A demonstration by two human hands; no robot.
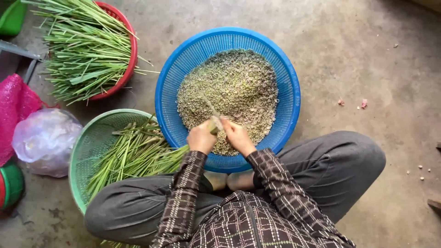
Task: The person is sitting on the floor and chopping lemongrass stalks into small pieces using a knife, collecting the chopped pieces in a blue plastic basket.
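Left hand point(201, 138) fisted round stalk point(213, 125); right hand point(237, 136) closed, contents unclear, over blue basket point(294, 98)

Open floor to the right, baskets crowding the left

Both hands, the left hand point(201, 138) and right hand point(237, 136), sit close together over the near rim of the blue basket point(294, 92), whose heap of chopped pieces point(229, 87) fills the middle. The green basket point(87, 142) of stalks point(133, 154) touches it on the left, with the red basket point(133, 50) and a plastic bag point(46, 140) beyond. The bare concrete floor point(367, 59) to the right and behind lies open, and the crossed knees block the near side
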